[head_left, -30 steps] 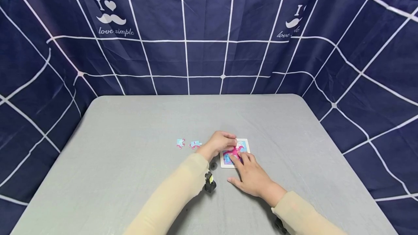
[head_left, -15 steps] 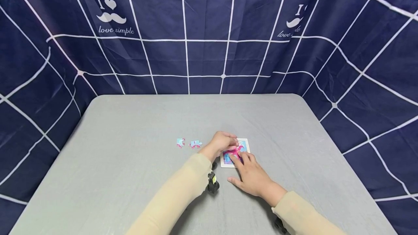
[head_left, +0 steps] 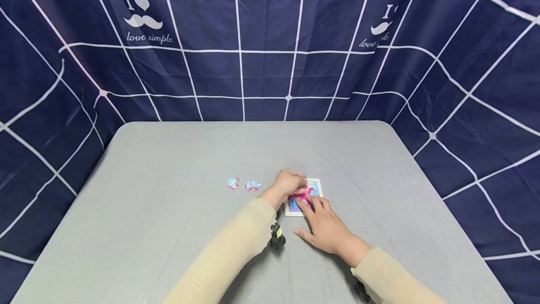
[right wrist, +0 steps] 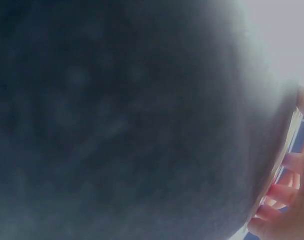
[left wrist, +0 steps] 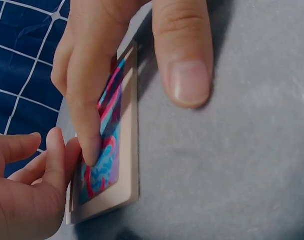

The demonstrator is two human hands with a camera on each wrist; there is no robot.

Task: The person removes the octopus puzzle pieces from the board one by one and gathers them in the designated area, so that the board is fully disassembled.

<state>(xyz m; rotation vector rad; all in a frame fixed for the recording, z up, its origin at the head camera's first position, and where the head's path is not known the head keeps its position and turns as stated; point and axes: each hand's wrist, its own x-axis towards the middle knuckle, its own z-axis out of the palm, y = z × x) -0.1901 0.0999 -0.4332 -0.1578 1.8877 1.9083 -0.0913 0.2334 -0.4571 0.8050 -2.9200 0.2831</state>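
A small jigsaw puzzle in a pale square frame, with a pink, blue and purple picture, lies on the grey table. My left hand bends over its upper left part, fingertips at the picture. Those fingers cover that corner, and I cannot tell whether they pinch a piece. From the lower right, my right hand rests with extended fingers on the puzzle, its thumb on the table. In the left wrist view, the right index finger touches the picture beside the left hand's fingers.
Two loose jigsaw pieces, one smaller piece and one wider piece, lie left of the left hand. The grey table is walled by a dark blue curtain with white lines. A dark blur fills most of the right wrist view.
The left wrist and forearm have shifted slightly right, while the left fingertips stay at the puzzle's upper left. My right hand and the loose pieces have not visibly moved.
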